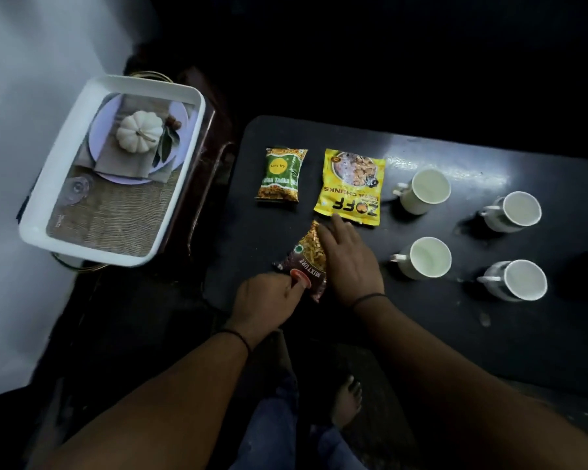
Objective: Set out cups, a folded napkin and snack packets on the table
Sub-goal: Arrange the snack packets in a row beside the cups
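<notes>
A brown "Mixture" snack packet (pixel 305 262) lies near the front left of the dark table (pixel 421 327). My left hand (pixel 265 305) pinches its near end. Along the packet's right side rests my right hand (pixel 348 259), fingers straight and flat. Behind it lie a green packet (pixel 281 174) and a yellow packet (pixel 352 186), side by side. Several white cups stand to the right, among them one at the back (pixel 423 191), one nearer (pixel 425 257) and one at the far right (pixel 515 212). No napkin is seen on the table.
A white tray (pixel 65 157) with a printed picture of a pumpkin and plate inside sits on a stand left of the table. A pale wall is at the far left. My bare foot (pixel 347 401) and the floor show below the table's front edge.
</notes>
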